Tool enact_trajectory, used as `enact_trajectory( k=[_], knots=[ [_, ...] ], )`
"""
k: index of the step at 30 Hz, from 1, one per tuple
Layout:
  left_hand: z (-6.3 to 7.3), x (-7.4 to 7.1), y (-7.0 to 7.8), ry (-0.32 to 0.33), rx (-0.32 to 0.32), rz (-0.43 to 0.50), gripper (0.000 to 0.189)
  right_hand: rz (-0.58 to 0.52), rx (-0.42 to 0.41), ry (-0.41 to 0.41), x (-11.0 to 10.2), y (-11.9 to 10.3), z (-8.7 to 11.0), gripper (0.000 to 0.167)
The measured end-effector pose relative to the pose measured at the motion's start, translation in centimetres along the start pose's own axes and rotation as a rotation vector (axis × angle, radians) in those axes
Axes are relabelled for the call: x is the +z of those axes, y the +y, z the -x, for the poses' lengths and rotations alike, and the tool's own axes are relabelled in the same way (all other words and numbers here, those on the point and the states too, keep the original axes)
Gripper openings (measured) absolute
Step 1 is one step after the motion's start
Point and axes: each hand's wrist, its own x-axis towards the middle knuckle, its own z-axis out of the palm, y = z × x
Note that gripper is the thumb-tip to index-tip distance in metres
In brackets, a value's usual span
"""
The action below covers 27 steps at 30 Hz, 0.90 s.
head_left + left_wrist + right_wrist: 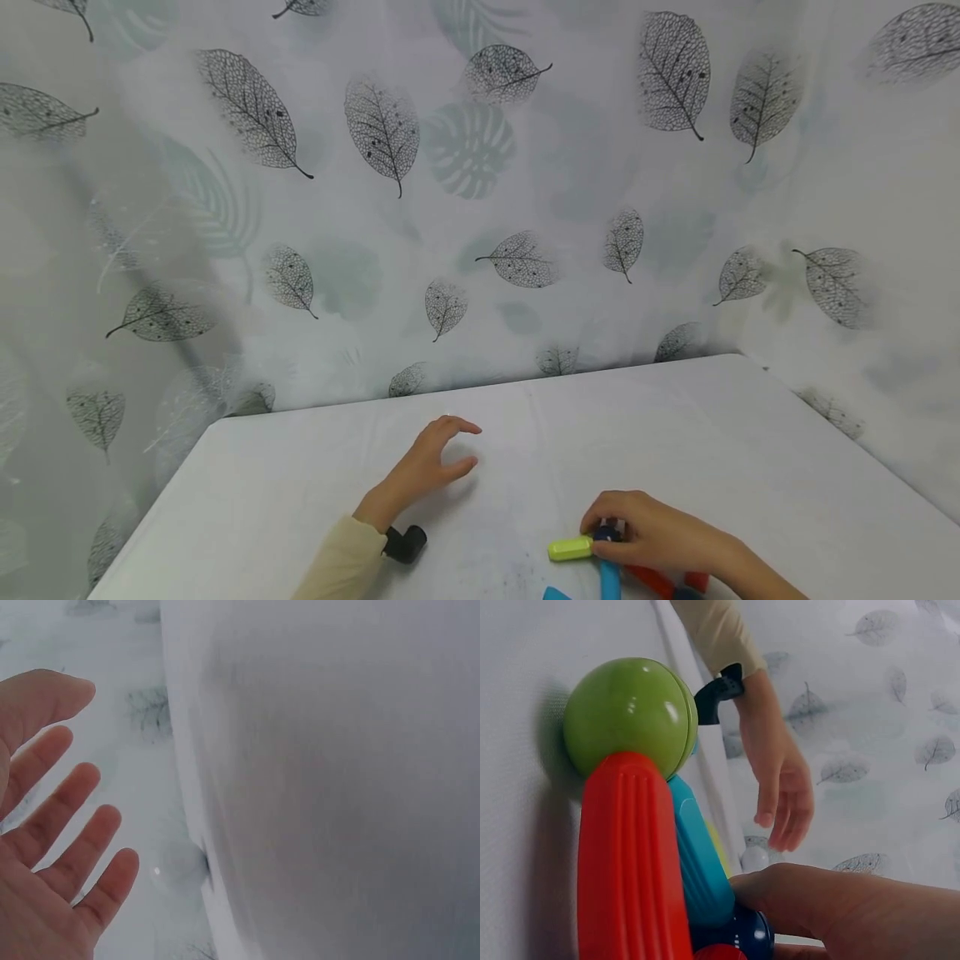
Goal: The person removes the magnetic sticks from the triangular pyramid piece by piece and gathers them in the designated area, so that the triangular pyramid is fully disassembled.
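My left hand [420, 467] hovers over the left-middle of the table, fingers parted from the thumb. Nothing lies in it; the left wrist view shows the bare palm and spread fingers [109, 825]. At the front right, my right hand [648, 533] grips a dark blue ball [606, 532] between thumb and fingers. A yellow-green stick [570, 547] and a blue stick [611, 579] meet at that ball. In the right wrist view, a grooved red stick [634, 855] and the blue stick [701, 859] run toward a large green ball [626, 712]. The right fingertips are partly hidden.
The white table [510, 467] spreads around both hands, its back edge against a leaf-patterned curtain [480, 208]. Red pieces [651, 579] lie below the right hand, and another blue piece [555, 593] is cut by the frame's bottom. A black camera [407, 543] sits at the left wrist.
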Motion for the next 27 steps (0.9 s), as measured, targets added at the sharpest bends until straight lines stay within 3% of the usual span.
enact_trajectory(
  k=[4, 10, 17, 24, 27],
  knots=[
    [0.2, 0.5, 1.5, -0.047, 0.071, -0.016, 0.035, 0.015, 0.010, 0.004, -0.1, -0.1, 0.1, 0.017],
    [0.6, 1.5, 3.1, -0.122, 0.109, -0.026, 0.031, 0.026, -0.031, 0.007, 0.0, 0.3, 0.1, 0.015],
    [0.7, 2.6, 4.7, -0.209, 0.199, 0.029, 0.029, 0.008, -0.018, 0.010, 0.0, 0.3, -0.1, 0.015],
    [0.9, 3.7, 6.1, -0.336, 0.145, 0.085, 0.029, -0.033, -0.005, 0.030, 0.2, 0.3, -0.4, 0.019],
    [1.0, 4.2, 6.6, -0.375, 0.152, 0.105, 0.028, -0.043, -0.030, 0.043, 0.4, 0.3, -0.5, 0.021]
  ],
)
